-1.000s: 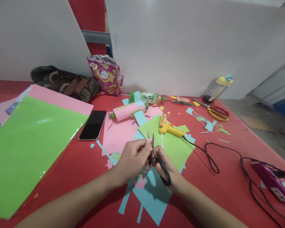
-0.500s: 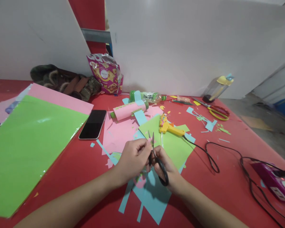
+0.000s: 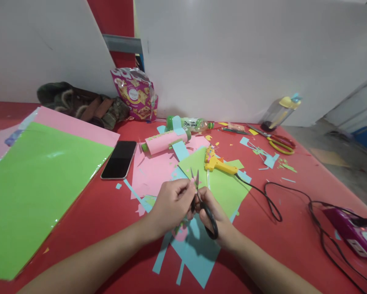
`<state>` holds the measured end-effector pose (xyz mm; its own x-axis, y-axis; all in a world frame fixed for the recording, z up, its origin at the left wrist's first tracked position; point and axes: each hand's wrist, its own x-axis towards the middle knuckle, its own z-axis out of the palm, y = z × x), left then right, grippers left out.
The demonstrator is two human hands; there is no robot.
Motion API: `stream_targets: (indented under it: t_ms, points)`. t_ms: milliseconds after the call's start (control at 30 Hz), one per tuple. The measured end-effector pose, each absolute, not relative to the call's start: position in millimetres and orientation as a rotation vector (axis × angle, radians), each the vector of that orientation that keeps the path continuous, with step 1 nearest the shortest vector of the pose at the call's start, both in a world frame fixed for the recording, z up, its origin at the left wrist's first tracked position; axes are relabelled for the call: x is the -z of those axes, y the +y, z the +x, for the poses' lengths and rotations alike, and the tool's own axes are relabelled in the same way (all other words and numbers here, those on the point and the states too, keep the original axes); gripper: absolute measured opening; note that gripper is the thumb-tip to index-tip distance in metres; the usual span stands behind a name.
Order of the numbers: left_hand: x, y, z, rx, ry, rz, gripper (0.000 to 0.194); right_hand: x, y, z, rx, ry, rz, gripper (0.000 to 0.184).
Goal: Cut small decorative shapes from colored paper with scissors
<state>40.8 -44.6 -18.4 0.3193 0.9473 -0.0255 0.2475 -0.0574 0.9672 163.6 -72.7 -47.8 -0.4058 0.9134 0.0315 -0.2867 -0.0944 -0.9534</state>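
My right hand (image 3: 214,216) is closed on black-handled scissors (image 3: 212,223), whose blades point away from me and stand slightly apart. Close beside it, my left hand (image 3: 174,202) pinches a small pink piece of paper (image 3: 193,181) at the blades; most of that piece is hidden by the fingers. Beneath both hands lies blue paper (image 3: 198,261) with cut strips at its near edge. Just beyond them a yellow glue gun (image 3: 218,165) rests on a green sheet (image 3: 229,194).
A phone (image 3: 118,160) and a large green sheet (image 3: 48,175) lie left. Behind are a pink paper-wrapped roll (image 3: 163,143), a green bottle (image 3: 191,124) and a snack bag (image 3: 136,94). At right are yellow-and-red-handled scissors (image 3: 281,145), a black cord (image 3: 272,204) and a purple power strip (image 3: 351,237).
Both hands keep nearly the same place. The scissors' handle has shifted very slightly, and the blades remain slightly apart at the pink piece.
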Motion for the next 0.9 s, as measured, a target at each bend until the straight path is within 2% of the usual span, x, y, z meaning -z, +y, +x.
stream_targets:
  t_ms: [900]
  points:
    - [17.8,-44.4,41.2,-0.843,1.153,1.554,0.033,48.6,-72.5,163.3,-1.671,-1.24,-0.765,0.036]
